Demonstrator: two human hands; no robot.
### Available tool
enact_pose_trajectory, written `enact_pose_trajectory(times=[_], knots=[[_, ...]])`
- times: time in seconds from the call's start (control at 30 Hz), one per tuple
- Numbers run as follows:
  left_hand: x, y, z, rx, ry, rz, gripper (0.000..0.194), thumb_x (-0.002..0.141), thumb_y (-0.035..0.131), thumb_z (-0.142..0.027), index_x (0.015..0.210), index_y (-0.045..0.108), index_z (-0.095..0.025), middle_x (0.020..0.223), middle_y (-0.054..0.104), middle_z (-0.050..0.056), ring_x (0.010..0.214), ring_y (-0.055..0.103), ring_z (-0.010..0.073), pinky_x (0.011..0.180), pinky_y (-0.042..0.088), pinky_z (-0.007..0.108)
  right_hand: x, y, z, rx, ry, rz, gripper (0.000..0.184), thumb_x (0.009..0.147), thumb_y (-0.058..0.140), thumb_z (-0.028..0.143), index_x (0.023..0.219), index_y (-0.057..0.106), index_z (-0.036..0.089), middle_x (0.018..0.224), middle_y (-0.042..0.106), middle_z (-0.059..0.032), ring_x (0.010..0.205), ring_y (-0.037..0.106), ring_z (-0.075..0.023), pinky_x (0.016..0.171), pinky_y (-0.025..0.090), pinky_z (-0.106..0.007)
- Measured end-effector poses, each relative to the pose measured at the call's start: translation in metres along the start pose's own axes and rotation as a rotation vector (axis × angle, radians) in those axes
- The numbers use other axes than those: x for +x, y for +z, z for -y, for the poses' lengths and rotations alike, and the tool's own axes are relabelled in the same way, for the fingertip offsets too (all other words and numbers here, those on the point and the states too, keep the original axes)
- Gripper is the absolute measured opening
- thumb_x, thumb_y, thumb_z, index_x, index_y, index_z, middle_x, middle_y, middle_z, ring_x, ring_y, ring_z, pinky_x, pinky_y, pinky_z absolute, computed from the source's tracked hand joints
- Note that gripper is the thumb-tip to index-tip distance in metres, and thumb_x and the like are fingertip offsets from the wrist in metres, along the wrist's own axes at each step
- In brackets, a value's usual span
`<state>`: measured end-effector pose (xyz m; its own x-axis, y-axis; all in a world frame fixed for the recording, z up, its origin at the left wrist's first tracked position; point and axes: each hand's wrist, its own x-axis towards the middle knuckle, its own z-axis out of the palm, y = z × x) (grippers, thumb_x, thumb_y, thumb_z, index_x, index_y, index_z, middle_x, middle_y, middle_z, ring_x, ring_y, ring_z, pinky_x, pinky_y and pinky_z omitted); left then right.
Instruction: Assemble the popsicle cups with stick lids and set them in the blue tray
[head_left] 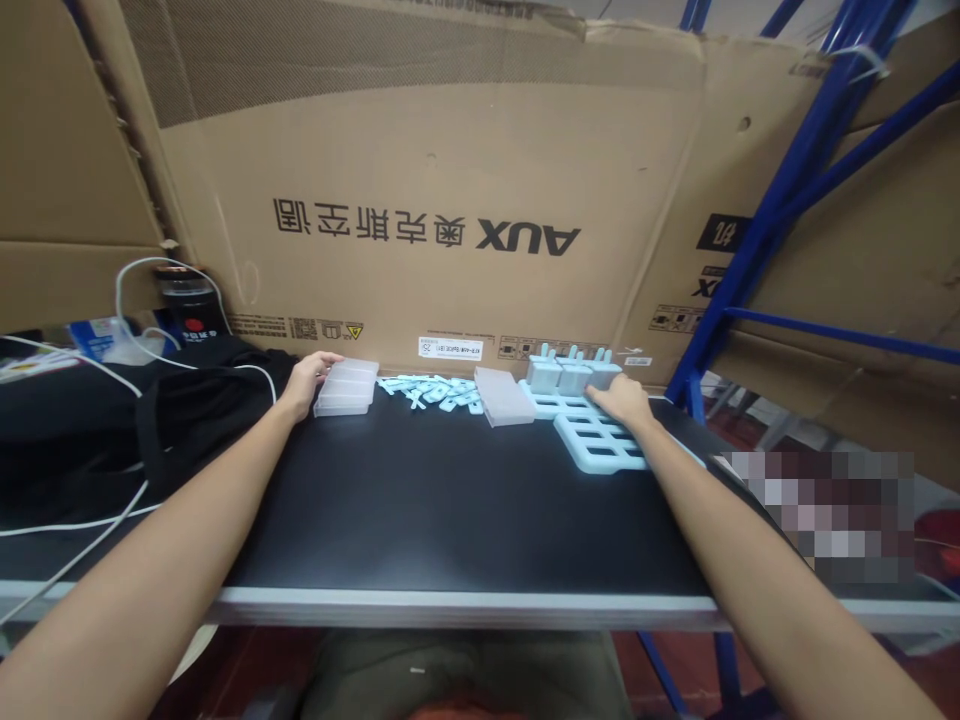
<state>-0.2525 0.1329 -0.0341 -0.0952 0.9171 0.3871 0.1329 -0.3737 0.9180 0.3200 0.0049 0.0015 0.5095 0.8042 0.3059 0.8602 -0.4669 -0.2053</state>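
Currently left grip pinches one clear tray, right grip one of three molds.

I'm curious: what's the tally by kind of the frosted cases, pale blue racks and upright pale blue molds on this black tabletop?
Frosted cases: 2
Pale blue racks: 2
Upright pale blue molds: 3
Total: 7
Left out: the loose pale blue pieces, too jumbled to count.
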Motion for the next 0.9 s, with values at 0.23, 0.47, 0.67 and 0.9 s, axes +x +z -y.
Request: enact_pose_trajectory(times=[0.23, 0.47, 0.67, 0.9], knots=[[0.001, -0.002, 0.002, 0.011, 0.031, 0.002, 0.036, 0.060, 0.049, -0.029, 0.087, 0.070, -0.018, 0.110, 0.067, 0.006, 0.105, 0.056, 0.0276, 0.086, 0.047, 0.036, -0.008, -0.019, 0.005, 0.198, 0.105, -0.136, 0.076, 0.078, 0.054, 0.063, 0.122, 0.051, 0.001, 0.116, 0.062, -0.0307, 0.112, 0.061, -0.0380, 0.089, 0.049, -0.042], [0.005, -0.003, 0.006, 0.019, 0.021, 0.008, 0.034, 0.063, 0.051, -0.029, 0.089, 0.070, -0.020, 0.114, 0.065, 0.006, 0.114, 0.052, 0.0293, 0.092, 0.043, 0.039, -0.019, -0.058, 0.057, 0.222, -0.091, -0.165, 0.057, 0.083, 0.045, 0.052, 0.123, 0.045, 0.011, 0.112, 0.066, -0.0234, 0.101, 0.064, -0.0353, 0.080, 0.048, -0.041], [0.006, -0.003, 0.006, 0.048, 0.030, 0.019, 0.034, 0.062, 0.051, -0.031, 0.088, 0.070, -0.019, 0.117, 0.064, 0.007, 0.115, 0.052, 0.0305, 0.090, 0.044, 0.039, -0.040, -0.070, 0.147, -0.016, -0.486, 0.045, 0.076, 0.080, 0.040, 0.076, 0.127, 0.044, 0.017, 0.110, 0.067, -0.0193, 0.098, 0.064, -0.0379, 0.080, 0.047, -0.047], [0.007, -0.003, 0.008, 0.109, 0.036, 0.023, 0.033, 0.063, 0.051, -0.031, 0.087, 0.071, -0.021, 0.120, 0.064, 0.006, 0.114, 0.052, 0.0305, 0.089, 0.045, 0.039, -0.049, -0.062, 0.212, -0.147, -0.654, 0.028, 0.076, 0.077, 0.041, 0.082, 0.124, 0.052, 0.022, 0.111, 0.068, -0.0168, 0.102, 0.063, -0.0347, 0.083, 0.046, -0.044]])
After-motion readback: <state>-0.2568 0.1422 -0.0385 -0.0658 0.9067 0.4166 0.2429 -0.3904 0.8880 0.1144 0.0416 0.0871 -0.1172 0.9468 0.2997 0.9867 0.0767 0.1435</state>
